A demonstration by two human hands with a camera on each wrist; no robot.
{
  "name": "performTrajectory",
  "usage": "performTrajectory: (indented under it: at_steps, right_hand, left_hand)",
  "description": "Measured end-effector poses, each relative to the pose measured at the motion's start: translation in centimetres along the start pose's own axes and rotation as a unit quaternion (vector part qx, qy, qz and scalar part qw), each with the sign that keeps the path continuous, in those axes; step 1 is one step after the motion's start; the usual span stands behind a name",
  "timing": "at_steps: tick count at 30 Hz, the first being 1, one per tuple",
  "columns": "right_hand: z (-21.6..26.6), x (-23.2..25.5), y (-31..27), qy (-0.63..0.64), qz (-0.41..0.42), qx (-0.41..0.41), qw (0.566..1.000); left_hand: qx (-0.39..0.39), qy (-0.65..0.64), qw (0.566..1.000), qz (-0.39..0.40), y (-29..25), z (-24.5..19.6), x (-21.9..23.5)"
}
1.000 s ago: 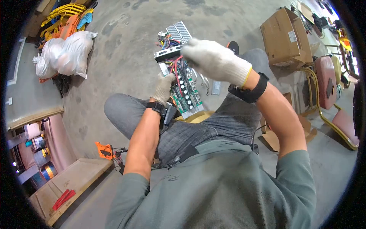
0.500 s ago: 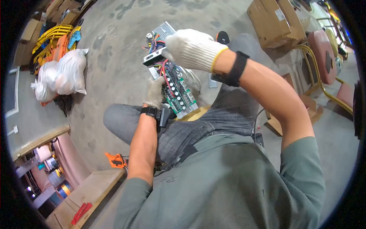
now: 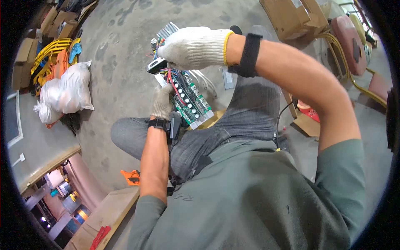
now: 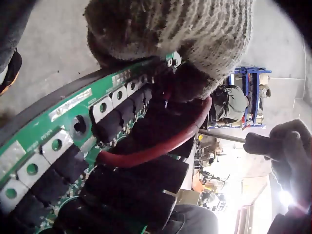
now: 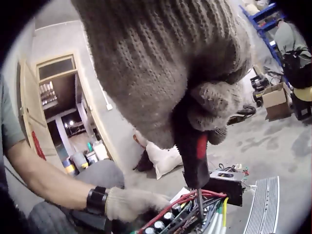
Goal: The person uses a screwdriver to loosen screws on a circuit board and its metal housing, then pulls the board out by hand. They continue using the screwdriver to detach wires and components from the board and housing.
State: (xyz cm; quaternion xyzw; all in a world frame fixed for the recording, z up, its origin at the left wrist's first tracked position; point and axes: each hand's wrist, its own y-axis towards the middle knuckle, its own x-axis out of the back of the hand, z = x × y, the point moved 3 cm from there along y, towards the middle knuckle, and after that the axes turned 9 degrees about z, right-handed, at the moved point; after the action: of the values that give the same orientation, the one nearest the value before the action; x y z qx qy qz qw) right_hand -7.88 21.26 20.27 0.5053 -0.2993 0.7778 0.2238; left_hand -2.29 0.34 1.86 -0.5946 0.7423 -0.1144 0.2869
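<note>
In a white knit glove, my right hand grips a screwdriver by its black and red handle. The shaft points down among the wires at the far end of a green circuit board. My gloved left hand holds the board by its left edge, thumb and fingers at the rim in the left wrist view. A thick red cable arches over the black components there. The screwdriver's tip is hidden among the wires. Close by stand a black and silver panel and a finned metal heatsink.
A grey rectangular piece lies on the concrete floor beside the right leg. White bags sit at the left, a cardboard box and chairs at the right. A wooden door with red strips is at lower left.
The head view has shifted, so the board appears farther left. My right hand stays over the wires while its wrist and forearm have swung flatter. My left hand keeps hold of the board.
</note>
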Motion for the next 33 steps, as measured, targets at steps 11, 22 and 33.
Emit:
performTrajectory:
  at_steps: [11, 22, 33]
  right_hand:
    - [-3.1, -1.8, -1.0, 0.094, -0.097, -0.060, 0.989]
    - [-4.3, -7.1, -4.4, 0.661, 0.177, -0.288, 0.670]
    - [-2.7, -8.8, -6.0, 0.242, 0.077, -0.140, 0.957]
  left_hand:
    - [-0.007, 0.011, 1.000, 0.000, 0.7, 0.2, 0.6]
    - [-0.116, 0.166, 0.976, -0.083, -0.6, -2.0, -1.2]
    - [-0.166, 0.208, 0.961, -0.074, -0.6, -2.5, -0.9]
